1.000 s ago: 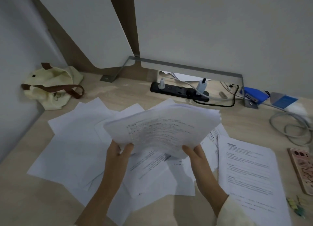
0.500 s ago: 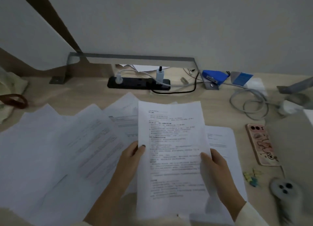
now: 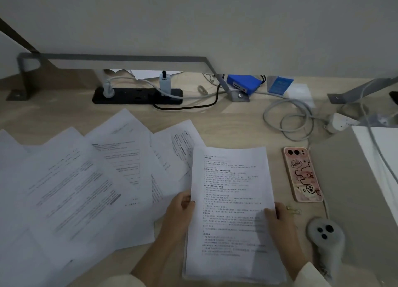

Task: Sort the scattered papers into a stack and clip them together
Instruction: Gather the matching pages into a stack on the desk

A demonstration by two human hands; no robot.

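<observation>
Since half a second ago the paper stack (image 3: 231, 213) has come lower and to the right, and the view has shifted right, so the cream bag at the left edge is gone. Left hand (image 3: 179, 213) is closed on the stack's left edge, thumb on top. Right hand (image 3: 280, 222) is clamped on the right edge, thumb on the page. The stack sits squared, portrait, over the near-right part of the light wood-grain desk (image 3: 237, 125); whether it rests on the desk or is held just above it is unclear. Its top sheet is white with dense printed text, too small to read.

Loose printed sheets (image 3: 86, 189) fan out overlapping at left, one with a ruled table. A pink phone case (image 3: 302, 174) beside the stack reads "Hello" in a speech bubble, with cartoon animals. Gold wire paper clips (image 3: 294, 210) lie just right of the right hand. A grey rounded controller (image 3: 325, 233) with dark buttons is near them.

At the back there are a black power strip (image 3: 137, 95) with white plugs, a blue plastic stapler (image 3: 244, 84) and a coiled grey cable (image 3: 288, 121).
</observation>
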